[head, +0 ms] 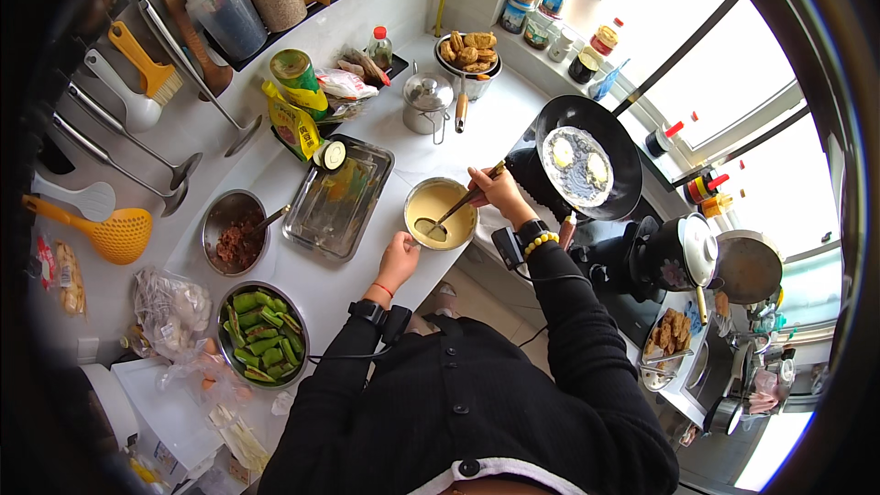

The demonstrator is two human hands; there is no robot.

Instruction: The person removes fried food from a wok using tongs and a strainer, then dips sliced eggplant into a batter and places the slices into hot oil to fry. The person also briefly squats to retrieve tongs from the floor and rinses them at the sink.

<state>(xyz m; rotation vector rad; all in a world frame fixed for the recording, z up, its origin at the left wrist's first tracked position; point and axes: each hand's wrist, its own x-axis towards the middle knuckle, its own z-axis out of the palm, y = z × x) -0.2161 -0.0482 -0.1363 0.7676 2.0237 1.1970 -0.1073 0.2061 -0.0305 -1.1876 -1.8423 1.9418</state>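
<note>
My right hand point(500, 191) grips the handle of a metal spoon point(454, 210), whose bowl rests in pale yellow batter. The batter fills a round metal bowl point(410, 201) at the counter's edge. My left hand point(399, 261) pinches that bowl's rim at the lower left. To the right, a black wok point(625, 172) on the stove holds two pale, round pieces in bubbling oil. Left of the batter stands a stained metal tray point(330, 203). Farther left are a bowl of minced filling point(240, 240) with a utensil in it and a bowl of green pepper pieces point(265, 340).
A strainer of fried pieces point(471, 51) sits on a pot at the back, beside a small lidded pot point(427, 100). A lidded pot point(691, 247) and a plate of fried food point(667, 340) are at the right. Utensils, including a yellow skimmer point(120, 235), hang at the left.
</note>
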